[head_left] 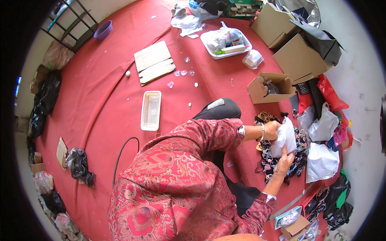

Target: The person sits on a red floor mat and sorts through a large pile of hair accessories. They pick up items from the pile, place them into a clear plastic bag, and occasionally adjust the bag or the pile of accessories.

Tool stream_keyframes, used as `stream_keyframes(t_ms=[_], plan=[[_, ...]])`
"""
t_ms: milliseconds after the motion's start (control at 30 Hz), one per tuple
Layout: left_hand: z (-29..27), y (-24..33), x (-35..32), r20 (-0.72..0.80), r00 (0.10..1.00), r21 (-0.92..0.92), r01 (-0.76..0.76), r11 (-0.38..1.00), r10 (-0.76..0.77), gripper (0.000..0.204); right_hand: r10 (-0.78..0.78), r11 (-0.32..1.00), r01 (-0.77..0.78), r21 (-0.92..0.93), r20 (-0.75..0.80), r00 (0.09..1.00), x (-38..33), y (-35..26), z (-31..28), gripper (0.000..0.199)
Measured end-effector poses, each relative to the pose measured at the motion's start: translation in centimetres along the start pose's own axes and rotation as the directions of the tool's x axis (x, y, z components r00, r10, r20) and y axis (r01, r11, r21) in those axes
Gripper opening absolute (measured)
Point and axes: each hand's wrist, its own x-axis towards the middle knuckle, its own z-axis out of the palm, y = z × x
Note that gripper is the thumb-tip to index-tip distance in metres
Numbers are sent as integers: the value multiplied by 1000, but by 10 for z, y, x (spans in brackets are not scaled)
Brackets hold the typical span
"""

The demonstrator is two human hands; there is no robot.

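Both hands hold a bulging white plastic bag (284,138) over a pile on the red cloth. My left hand (272,130), with a bracelet at the wrist, is closed on the bag's left side. From below, my right hand (284,162) grips its lower end, thumb against the plastic. A dark tuft sticks out at the bag's top. What the bag contains is hidden. Beneath and around it spreads a pile of small looped bands (298,162), mostly dark with some tan and coloured ones; they look like hair ties.
An open cardboard box (257,93) stands beyond the pile. White plastic bags (323,162) lie to its right. Farther off is a white tray (220,56) with bagged items. A cream plastic basket (144,120) and flattened cardboard (152,60) lie left of my knee.
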Motion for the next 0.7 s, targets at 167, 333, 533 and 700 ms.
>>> stream_keyframes(t_ms=[167,333,533,700], plan=[[-44,35,7,-207,907,260,-309,915,366,19,294,955,-295,18,52,954,0,-11,-19,23],[-208,35,46,-391,663,870,39,491,639,17,283,954,-265,-138,135,949,7,-3,-19,22],[-267,40,85,-163,453,960,279,34,876,26,288,943,-264,-205,99,952,8,6,-34,16],[-341,-70,94,115,965,885,-207,-417,-235,72,269,921,-240,-307,58,961,17,-8,-45,19]])
